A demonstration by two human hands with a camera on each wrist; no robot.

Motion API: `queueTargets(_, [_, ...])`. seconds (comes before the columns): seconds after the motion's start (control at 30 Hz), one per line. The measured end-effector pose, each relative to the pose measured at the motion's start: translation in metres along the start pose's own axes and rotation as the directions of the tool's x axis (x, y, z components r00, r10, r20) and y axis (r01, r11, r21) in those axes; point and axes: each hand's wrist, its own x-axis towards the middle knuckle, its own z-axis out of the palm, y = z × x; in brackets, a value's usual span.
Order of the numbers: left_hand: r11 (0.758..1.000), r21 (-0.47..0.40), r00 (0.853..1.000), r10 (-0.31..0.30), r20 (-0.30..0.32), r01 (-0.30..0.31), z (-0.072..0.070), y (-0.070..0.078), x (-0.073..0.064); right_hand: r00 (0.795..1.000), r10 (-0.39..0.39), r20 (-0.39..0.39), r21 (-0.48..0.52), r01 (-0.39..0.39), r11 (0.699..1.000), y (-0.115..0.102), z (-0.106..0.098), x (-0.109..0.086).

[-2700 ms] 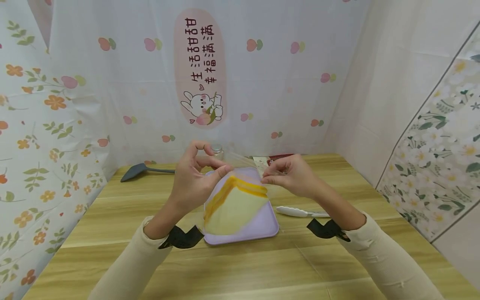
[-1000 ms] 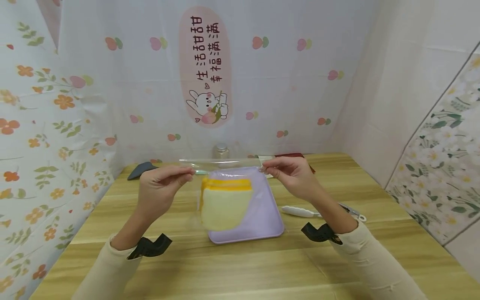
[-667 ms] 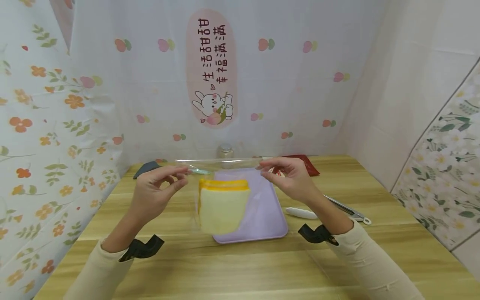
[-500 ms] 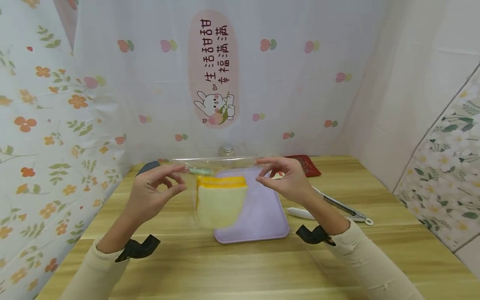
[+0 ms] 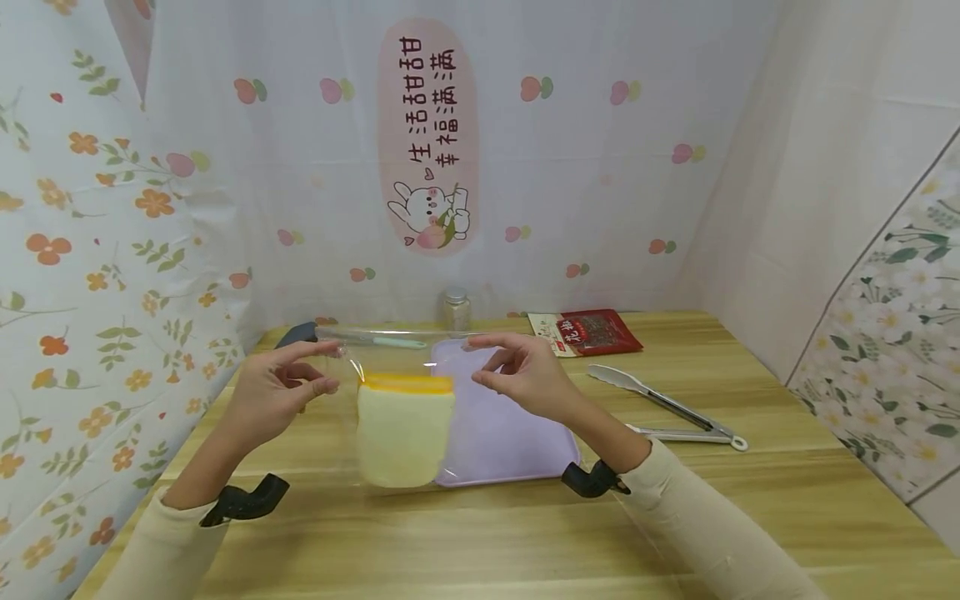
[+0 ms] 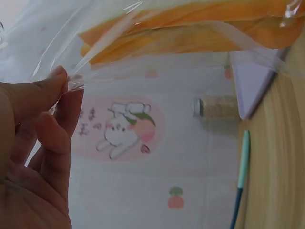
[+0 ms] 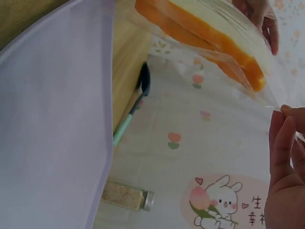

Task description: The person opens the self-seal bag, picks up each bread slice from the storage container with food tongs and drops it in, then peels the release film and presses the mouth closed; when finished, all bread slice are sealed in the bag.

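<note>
A clear plastic bag (image 6: 52, 50) hangs stretched between both hands, holding slices of bread (image 5: 405, 437) with orange crust edges. My left hand (image 5: 273, 387) pinches the bag's top left corner between thumb and fingertip, as the left wrist view shows up close. At the other top corner, my right hand (image 5: 525, 375) pinches the film, thumb against index finger in the right wrist view. The bread sits low in the bag, its pale face toward me. Below and to the right lies a lilac tray (image 5: 513, 437), its left side overlapped by the bag in the head view.
Silver tongs (image 5: 667, 401) with white tips lie right of the tray. A red and white packet (image 5: 600, 331) and a small lidded jar (image 5: 456, 310) are along the back. Back left is a dark turner (image 5: 297, 335) with a turquoise handle (image 5: 400, 342). Printed curtains border the table.
Since the earliest frame the hands have spread apart and carried the bag left, from over the tray to beside it. The bread, tilted before, now hangs level. More of tongs and packet shows.
</note>
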Motion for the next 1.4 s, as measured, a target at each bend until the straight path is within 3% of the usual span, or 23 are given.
queueTargets(0.27, [0.991, -0.008, 0.99, -0.134, 0.047, 0.135, -0.016, -0.029, -0.01, 0.982, 0.166, 0.089, 0.1, -0.175, 0.98, 0.024, 0.024, 0.022])
queueTargets(0.57, [0.952, 0.099, 0.951, -0.298, 0.081, 0.29, -0.03, -0.062, -0.008, 0.958, 0.258, 0.122, 0.12, -0.272, 0.955, 0.052, 0.051, 0.052])
queueTargets(0.63, [0.938, 0.116, 0.936, -0.338, 0.099, 0.326, -0.032, -0.07, -0.006, 0.952, 0.274, 0.135, 0.108, -0.288, 0.951, 0.058, 0.057, 0.057])
queueTargets(0.8, [0.895, 0.138, 0.88, -0.443, 0.174, 0.423, -0.035, -0.089, -0.003, 0.938, 0.32, 0.129, 0.018, -0.325, 0.946, 0.073, 0.069, 0.066])
queueTargets(0.87, [0.892, 0.158, 0.872, -0.448, 0.198, 0.423, -0.036, -0.096, -0.001, 0.932, 0.339, 0.126, -0.025, -0.339, 0.941, 0.078, 0.073, 0.07])
queueTargets(1.1, [0.919, 0.163, 0.868, -0.392, 0.304, 0.358, -0.033, -0.125, 0.002, 0.913, 0.39, 0.122, -0.131, -0.374, 0.918, 0.093, 0.084, 0.078])
queueTargets(1.33, [0.914, 0.21, 0.867, -0.398, 0.299, 0.347, -0.021, -0.144, 0.0, 0.908, 0.403, 0.114, -0.185, -0.379, 0.907, 0.113, 0.092, 0.081])
queueTargets(1.4, [0.907, 0.219, 0.854, -0.415, 0.314, 0.36, -0.018, -0.147, 0.0, 0.909, 0.4, 0.113, -0.202, -0.374, 0.905, 0.118, 0.093, 0.082])
